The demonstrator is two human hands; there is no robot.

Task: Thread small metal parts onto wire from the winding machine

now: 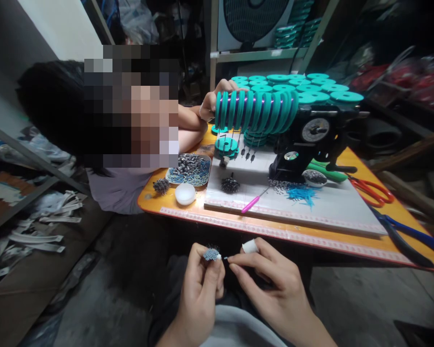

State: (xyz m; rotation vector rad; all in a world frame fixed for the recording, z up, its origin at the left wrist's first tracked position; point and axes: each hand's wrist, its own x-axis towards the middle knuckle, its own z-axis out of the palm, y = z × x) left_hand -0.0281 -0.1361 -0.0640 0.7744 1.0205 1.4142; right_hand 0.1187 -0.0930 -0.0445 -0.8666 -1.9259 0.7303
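Below the table's front edge, my left hand (202, 284) pinches a small bundle of thin pieces with bluish-grey tips (211, 254). A bit of white shows at the thumb of that hand. Just to the right, my right hand (271, 274) holds a tiny pale piece (225, 258) between thumb and forefinger, its end pointing at the bundle with a small gap between them. White tape (250, 246) wraps a fingertip of my right hand.
A machine (292, 140) with teal spools (256, 111) stands on an orange table (154, 200). Around it are a tray of small parts (190, 168), a white bowl (185, 194), a pink-handled tool (250, 204), red scissors (374, 193) and blue pliers (412, 233). Another person leans in at left.
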